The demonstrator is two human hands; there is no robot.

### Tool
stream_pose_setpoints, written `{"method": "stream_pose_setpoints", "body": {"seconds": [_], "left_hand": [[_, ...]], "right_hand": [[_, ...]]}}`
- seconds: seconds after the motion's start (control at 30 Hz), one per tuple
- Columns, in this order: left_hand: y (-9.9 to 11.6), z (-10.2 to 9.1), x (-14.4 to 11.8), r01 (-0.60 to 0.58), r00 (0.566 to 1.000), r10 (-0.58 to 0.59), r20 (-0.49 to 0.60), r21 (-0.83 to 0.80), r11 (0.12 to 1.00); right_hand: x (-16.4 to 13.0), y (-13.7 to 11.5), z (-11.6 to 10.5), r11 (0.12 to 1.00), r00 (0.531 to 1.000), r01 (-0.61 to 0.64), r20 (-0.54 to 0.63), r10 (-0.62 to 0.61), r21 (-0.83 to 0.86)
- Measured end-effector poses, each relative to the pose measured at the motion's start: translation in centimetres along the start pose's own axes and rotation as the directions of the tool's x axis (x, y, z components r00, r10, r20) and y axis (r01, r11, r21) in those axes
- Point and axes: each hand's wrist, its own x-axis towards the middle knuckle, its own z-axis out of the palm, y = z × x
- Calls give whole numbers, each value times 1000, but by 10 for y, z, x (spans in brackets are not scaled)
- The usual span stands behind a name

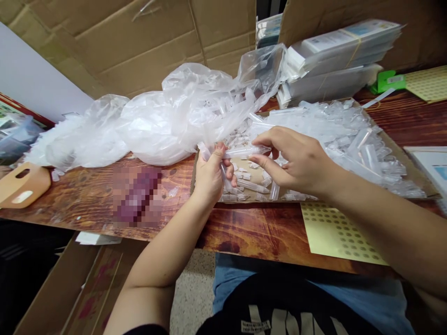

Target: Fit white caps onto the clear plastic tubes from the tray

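From the head camera, the person's left hand (210, 174) is clenched around a small bunch of clear plastic tubes (223, 174), their ends showing above and below the fist. The right hand (296, 160) pinches one more clear plastic tube (246, 151) between thumb and fingertips; that tube lies roughly level, its left end touching the left hand's fingers, just above a shallow cardboard tray (401, 156).

These tubes look very light, thin-walled and stiff, with a smooth, probably slippery skin. They would likely crack or deform under a hard squeeze, so a gentle pinch near the middle of the barrel, or a loose fist round several laid side by side, seems the safest hold. Being see-through and small, they are hard to tell apart in the pile.

The tray holds a heap of loose tubes (352, 135) on its right side and scattered small caps (244, 176) on its bare floor near the hands. It rests on a glossy reddish wooden table (244, 232). Behind it lie crumpled clear plastic bags (167, 121), and at the far right stacked flat packets (335, 56). A yellow sheet of round stickers (335, 232) lies at the near edge, a tan cardboard handle piece (21, 184) at the left. Cardboard boxes (122, 42) wall the back; the room is tight and cluttered.
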Motion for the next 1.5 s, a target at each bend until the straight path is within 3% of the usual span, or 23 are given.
{"method": "stream_pose_setpoints", "body": {"seconds": [0.13, 0.33, 0.5, 0.67, 0.8, 0.9, 1.03, 1.07, 1.17, 1.2, 1.33, 1.37, 1.5], "left_hand": [[-2, -1, 0, -45, 999, 45, 4, 12, 999], [-3, 0, -4, -100, 995, 100, 2, 50, 994], [-2, 0, -4, -88, 996, 88, 7, 31, 996], [-1, 0, -4, -65, 998, 65, 2, 33, 997], [-1, 0, -4, -37, 999, 37, -1, 28, 999], [-3, -1, -3, -33, 999, 33, -5, 22, 999], [-5, -3, -2, -75, 997, 74, 8, 27, 997], [-5, -3, -2, -94, 996, 94, 13, 37, 995], [-8, -4, 0, -159, 987, 156, 38, 72, 985], [-9, -3, 0, -173, 984, 170, 48, 80, 982], [-12, -4, -1, -228, 972, 221, 78, 109, 968], [-12, -5, -3, -262, 964, 251, 90, 129, 957], [-11, -10, -11, -427, 904, 400, 155, 245, 870]], "right_hand": [[-2, 1, 1, 999, 999, 37, 0, -37, -15], [-3, -2, 0, 973, 968, -230, 102, 229, -6], [-1, -2, -1, 992, 988, -125, 92, 122, 29], [-4, -2, 2, 983, 975, -182, 131, 179, 18], [-6, -1, 4, 996, 992, -76, 96, 79, -38], [-6, -2, 5, 984, 977, -175, 117, 176, -25], [-3, -5, 6, 977, 967, -212, 148, 209, 5], [-2, -7, 6, 960, 945, -276, 194, 264, 42], [2, -11, 5, 819, 805, -553, 352, 478, 152], [3, -12, 4, 791, 784, -588, 359, 506, 171], [7, -14, 2, 794, 829, -551, 279, 484, 258], [7, -13, 3, 742, 807, -584, 331, 489, 328], [7, -5, 1, 342, 639, -769, 657, 400, 540]]}}
